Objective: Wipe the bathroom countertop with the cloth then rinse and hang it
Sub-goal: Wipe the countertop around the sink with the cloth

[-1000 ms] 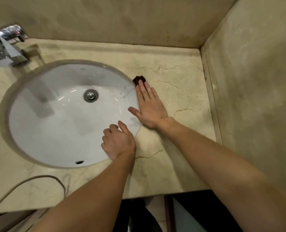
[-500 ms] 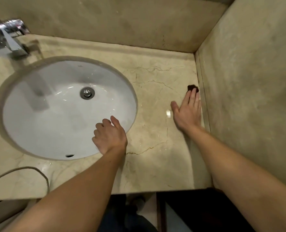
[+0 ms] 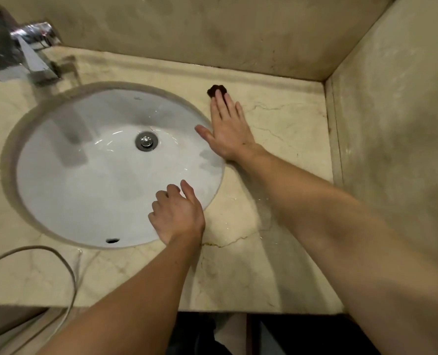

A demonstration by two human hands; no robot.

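Observation:
A small dark brown cloth [image 3: 215,89] lies on the beige marble countertop [image 3: 284,129], mostly hidden under my right hand [image 3: 228,129]. That hand lies flat with straight fingers, pressing the cloth down just right of the basin's far rim. My left hand [image 3: 178,213] rests on the near right rim of the white oval sink [image 3: 89,196], fingers loosely curled, holding nothing.
A chrome tap [image 3: 31,55] stands at the back left above the sink, whose drain [image 3: 146,141] sits mid-basin. A pale cable [image 3: 66,267] loops over the counter's front left. Stone walls [image 3: 397,124] close the back and right sides. Wet streaks mark the counter.
My right hand has slid the cloth from beside the right wall back left to the basin's far right rim. My left hand stays on the sink edge.

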